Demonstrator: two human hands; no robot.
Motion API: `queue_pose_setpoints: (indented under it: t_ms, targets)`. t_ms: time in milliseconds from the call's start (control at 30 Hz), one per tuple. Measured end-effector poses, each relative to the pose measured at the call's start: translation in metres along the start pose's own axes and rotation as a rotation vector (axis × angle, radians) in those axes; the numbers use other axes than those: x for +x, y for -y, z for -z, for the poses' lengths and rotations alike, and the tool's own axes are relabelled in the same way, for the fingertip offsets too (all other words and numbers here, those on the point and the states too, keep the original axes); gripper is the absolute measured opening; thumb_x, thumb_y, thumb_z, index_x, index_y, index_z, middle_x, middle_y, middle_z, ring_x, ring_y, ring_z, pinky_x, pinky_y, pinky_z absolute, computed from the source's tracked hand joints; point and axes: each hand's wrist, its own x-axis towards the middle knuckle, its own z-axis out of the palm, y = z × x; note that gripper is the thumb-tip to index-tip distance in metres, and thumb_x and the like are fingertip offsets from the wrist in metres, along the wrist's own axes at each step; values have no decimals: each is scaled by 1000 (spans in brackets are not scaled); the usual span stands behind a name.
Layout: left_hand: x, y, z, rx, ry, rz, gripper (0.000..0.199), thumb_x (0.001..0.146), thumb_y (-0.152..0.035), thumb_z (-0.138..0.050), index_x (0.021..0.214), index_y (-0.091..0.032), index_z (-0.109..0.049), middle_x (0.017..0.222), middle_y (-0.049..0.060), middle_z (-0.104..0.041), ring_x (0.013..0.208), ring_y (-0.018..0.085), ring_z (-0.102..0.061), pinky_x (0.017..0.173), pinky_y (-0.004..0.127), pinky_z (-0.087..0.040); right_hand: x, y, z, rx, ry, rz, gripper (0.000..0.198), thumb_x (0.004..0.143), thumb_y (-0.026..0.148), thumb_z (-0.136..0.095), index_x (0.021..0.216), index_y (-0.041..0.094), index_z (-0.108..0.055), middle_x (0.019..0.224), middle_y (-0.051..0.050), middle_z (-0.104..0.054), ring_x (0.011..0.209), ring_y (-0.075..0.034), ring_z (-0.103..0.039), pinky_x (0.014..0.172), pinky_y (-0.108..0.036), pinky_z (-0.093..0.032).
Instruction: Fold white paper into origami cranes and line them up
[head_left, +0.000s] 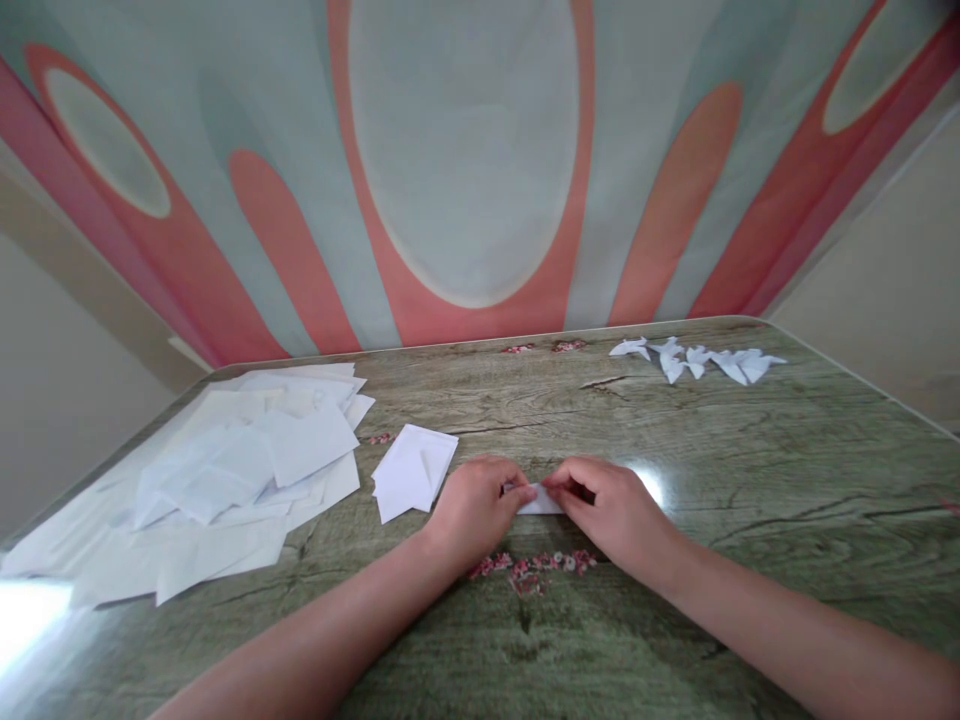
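A small piece of folded white paper (541, 502) lies near the middle of the table, between my two hands. My left hand (480, 502) pinches its left end, thumb and fingers together. At the other end, my right hand (600, 500) is closed on the paper in the same way. Parts of the paper are hidden behind my fingers. Just left of my left hand rests a little stack of white paper squares (415, 470).
A large loose pile of white paper sheets (225, 480) covers the table's left side. Several folded white paper figures (697, 360) stand in a row at the back right. The wood-patterned table (787, 500) meets a patterned curtain (465, 150) behind.
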Motion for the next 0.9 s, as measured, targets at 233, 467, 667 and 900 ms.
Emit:
queue_pose_setpoints:
  t_ms: [233, 467, 667, 900]
  targets:
    - [1, 3, -8, 109, -78, -15, 9, 82, -23, -59, 74, -18, -60, 75, 1, -63, 76, 18, -57, 68, 27, -41, 4, -8, -9, -138, 13, 228, 18, 82, 2, -55, 80, 18, -62, 77, -1, -62, 79, -16, -54, 73, -28, -42]
    - [2, 6, -7, 38, -78, -334, 14, 82, -5, -52, 82, -17, -60, 85, 4, -61, 88, 18, -55, 79, 29, -43, 1, -9, -9, -293, -17, 321, 20, 86, 4, -52, 79, 18, -65, 95, -6, -59, 91, -19, -49, 77, -31, -41]
    - [-3, 13, -6, 229, 15, -468, 21, 79, 1, -46, 76, -15, -59, 76, 5, -60, 77, 18, -55, 70, 29, -42, -4, -5, -2, -486, 127, 498, 19, 92, 18, -48, 79, 17, -63, 84, -5, -58, 85, -19, -48, 74, -32, -39]
    - [-11, 17, 7, 292, 98, -545, 33, 83, -5, -46, 109, -19, -61, 92, 8, -68, 90, 21, -62, 84, 35, -46, -14, 9, 8, -642, 269, 482, 19, 93, 20, -46, 103, 19, -63, 89, -4, -61, 87, -21, -50, 75, -33, -39]
